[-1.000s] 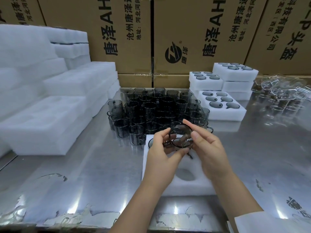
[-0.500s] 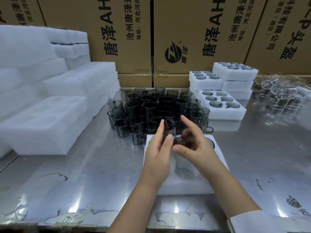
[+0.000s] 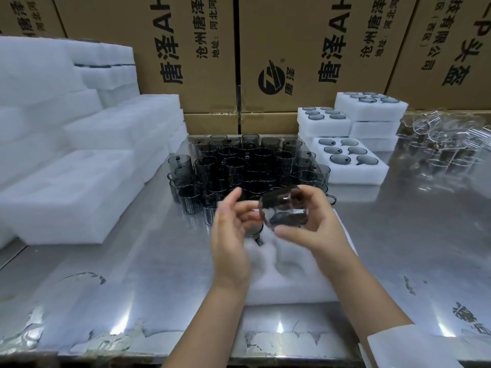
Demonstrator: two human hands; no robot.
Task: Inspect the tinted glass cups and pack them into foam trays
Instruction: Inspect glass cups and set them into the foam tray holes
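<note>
Both hands are raised above the foam tray (image 3: 292, 285). The right hand (image 3: 317, 227) grasps the tinted glass cup (image 3: 284, 208), thumb beneath and fingers curled round its far side, so the cup hangs tipped over in the air above the tray's far end. The left hand (image 3: 230, 236) is just beside the cup, fingers loosely spread and holding nothing; blur hides whether a fingertip touches the glass. A second cup (image 3: 255, 233) sits in the tray's far left pocket, partly hidden by the left hand. Just beyond the tray, loose tinted cups (image 3: 247, 166) stand crowded together on the steel counter (image 3: 132, 274). Beyond the tray to its right lie filled trays (image 3: 350, 166) and, farther out, clear glassware (image 3: 438, 144). Well to the tray's left are stacked foam slabs (image 3: 66, 187), and cardboard boxes (image 3: 305, 49) stand at the back.
</note>
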